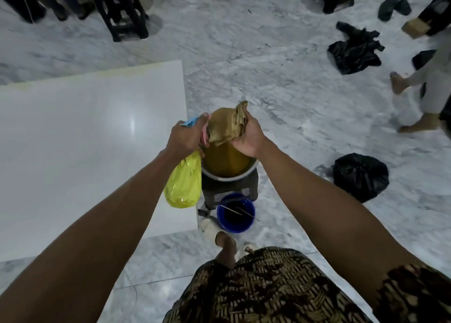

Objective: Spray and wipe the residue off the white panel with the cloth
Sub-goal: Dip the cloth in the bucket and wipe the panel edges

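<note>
While the white panel (73, 139) lay flat and glossy at the left, it carried a bright glare spot near its middle and a faint yellowish band of residue along its far edge. The cloth (225, 125), a crumpled olive-brown rag, hung bunched above a round basin (228, 176) that stood on a dark stool (252, 188) just beside the panel's right edge. The right hand (247, 137) had its fingers (244, 143) curled tight round the cloth's right side, gripping it. The left hand (186, 136) gripped the neck of a spray bottle (183, 183), fingers wrapped closed around it; the bottle's yellow body hung down below the wrist, and its blue and pink trigger head (195, 124) pointed toward the cloth, almost touching it. A blue bucket (235, 213) of dark liquid sat on the marble floor (280, 91) below the stool.
</note>
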`<action>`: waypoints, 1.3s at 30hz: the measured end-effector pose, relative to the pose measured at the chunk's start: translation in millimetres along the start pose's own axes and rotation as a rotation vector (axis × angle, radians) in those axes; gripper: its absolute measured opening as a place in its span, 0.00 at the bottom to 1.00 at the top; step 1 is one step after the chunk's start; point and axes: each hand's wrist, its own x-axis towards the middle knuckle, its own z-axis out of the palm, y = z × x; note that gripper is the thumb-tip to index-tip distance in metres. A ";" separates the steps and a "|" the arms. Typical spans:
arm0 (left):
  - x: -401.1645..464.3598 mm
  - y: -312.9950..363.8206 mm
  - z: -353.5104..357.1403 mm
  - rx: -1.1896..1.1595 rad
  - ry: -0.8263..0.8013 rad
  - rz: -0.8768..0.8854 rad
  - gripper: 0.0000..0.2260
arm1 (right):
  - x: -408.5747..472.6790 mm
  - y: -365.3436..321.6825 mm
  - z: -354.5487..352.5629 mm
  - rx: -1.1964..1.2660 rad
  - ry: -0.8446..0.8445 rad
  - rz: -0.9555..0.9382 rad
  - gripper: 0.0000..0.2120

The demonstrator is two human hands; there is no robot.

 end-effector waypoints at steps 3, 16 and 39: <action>30.4 10.7 -1.6 0.015 -0.017 0.023 0.34 | 16.3 -15.4 13.3 0.012 -0.010 -0.032 0.33; 118.2 47.9 12.0 -0.058 0.124 -0.118 0.27 | 109.8 -72.4 26.0 0.007 0.039 0.004 0.34; 269.2 61.2 -44.5 -0.125 0.414 -0.101 0.17 | 415.0 -50.2 131.6 -1.904 -0.069 -0.534 0.35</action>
